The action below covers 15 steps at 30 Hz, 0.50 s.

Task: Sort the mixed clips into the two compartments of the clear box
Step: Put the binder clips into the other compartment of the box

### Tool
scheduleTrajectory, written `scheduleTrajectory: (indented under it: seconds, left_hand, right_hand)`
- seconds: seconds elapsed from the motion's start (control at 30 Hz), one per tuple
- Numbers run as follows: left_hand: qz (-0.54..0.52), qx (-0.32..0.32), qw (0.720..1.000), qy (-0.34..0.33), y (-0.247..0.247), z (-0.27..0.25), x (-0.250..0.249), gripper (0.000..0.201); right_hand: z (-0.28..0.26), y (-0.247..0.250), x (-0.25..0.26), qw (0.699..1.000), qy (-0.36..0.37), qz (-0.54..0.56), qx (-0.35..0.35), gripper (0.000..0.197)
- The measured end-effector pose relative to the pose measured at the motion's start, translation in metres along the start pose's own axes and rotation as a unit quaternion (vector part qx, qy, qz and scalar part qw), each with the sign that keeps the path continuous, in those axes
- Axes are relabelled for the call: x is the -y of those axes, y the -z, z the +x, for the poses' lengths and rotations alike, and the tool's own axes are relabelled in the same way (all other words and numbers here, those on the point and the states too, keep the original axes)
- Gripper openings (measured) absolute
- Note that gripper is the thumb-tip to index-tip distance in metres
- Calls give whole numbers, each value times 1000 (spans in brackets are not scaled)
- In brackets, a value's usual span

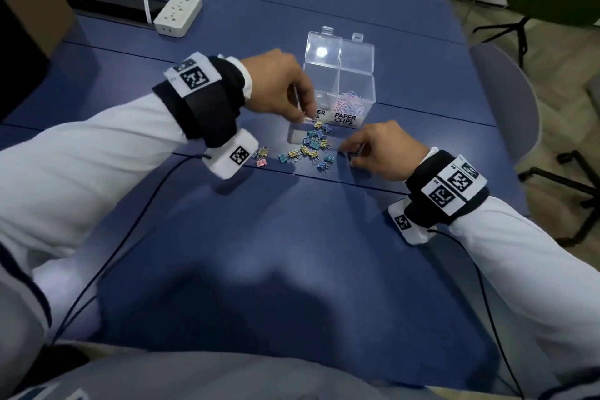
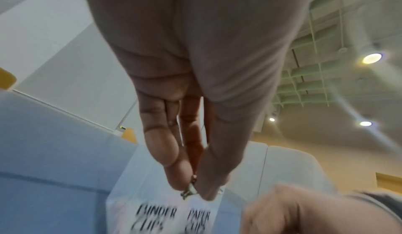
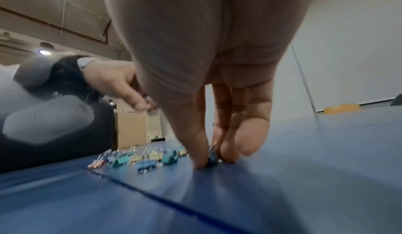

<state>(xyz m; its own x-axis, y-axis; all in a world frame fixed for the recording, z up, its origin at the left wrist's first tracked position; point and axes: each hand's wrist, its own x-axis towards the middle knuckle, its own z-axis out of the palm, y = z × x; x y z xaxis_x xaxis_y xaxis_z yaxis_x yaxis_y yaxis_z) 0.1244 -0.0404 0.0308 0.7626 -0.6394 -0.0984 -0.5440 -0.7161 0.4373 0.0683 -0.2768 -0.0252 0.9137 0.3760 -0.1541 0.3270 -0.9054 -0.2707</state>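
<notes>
Binder clips (image 1: 311, 148) on table, both hands pinching one.

Clear glossy plastic box (image 1: 341, 75); painted metal binder clips (image 1: 313, 148) with wire handles; matt blue surface (image 1: 292, 237); white plastic power strip (image 1: 178, 13).

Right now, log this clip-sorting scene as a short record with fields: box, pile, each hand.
box: clear plastic two-compartment box, lids open, on the blue table
right compartment: labelled PAPER CLIPS, holds pastel paper clips
left compartment: contents hidden by the hand
pile: pastel binder clips on the table in front of the box
left hand: pinches a small clip by the box front
right hand: fingertips pinch a dark clip on the table
</notes>
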Motion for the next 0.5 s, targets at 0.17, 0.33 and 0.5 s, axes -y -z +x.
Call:
scheduleTrajectory:
  seconds: [0.17,0.33,0.5]
  left_hand:
    - [-5,-80,997,17,24,28,-9,15]
    - [19,-87,995,47,19,52,-11,25]
    - [8,-110,993,51,12,44,0,27]
  right_hand:
    - [3,0,4,1000,-24,8,12,23]
    - [0,-1,14,1000,-21,-6,8,28]
    - [2,-4,13,1000,-4,-1,-1,21]
